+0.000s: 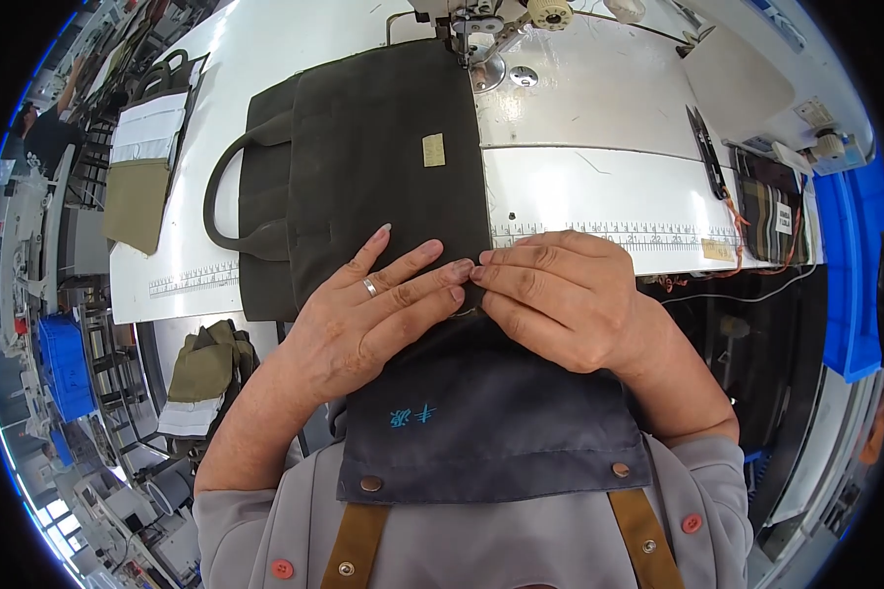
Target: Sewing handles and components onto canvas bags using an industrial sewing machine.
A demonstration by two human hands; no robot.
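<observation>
A dark olive fabric bag [363, 157] with a loop handle [228, 196] and a small tan label lies flat on the white sewing table [580, 187]. Its far edge sits under the sewing machine's needle area [476, 44]. My left hand [368, 309], with a ring, lies flat on the bag's near edge, fingers pointing right. My right hand [560, 290] pinches that same edge at the bag's near right corner. The fingertips of both hands meet there.
A metal ruler strip [609, 236] runs along the table's front. Black thread snips [707, 152] lie to the right, near a striped cloth [771, 211]. Folded olive and white fabric pieces [142, 167] rest at the left. More fabric [201, 378] hangs below the table. Blue bins [855, 265] stand at the right.
</observation>
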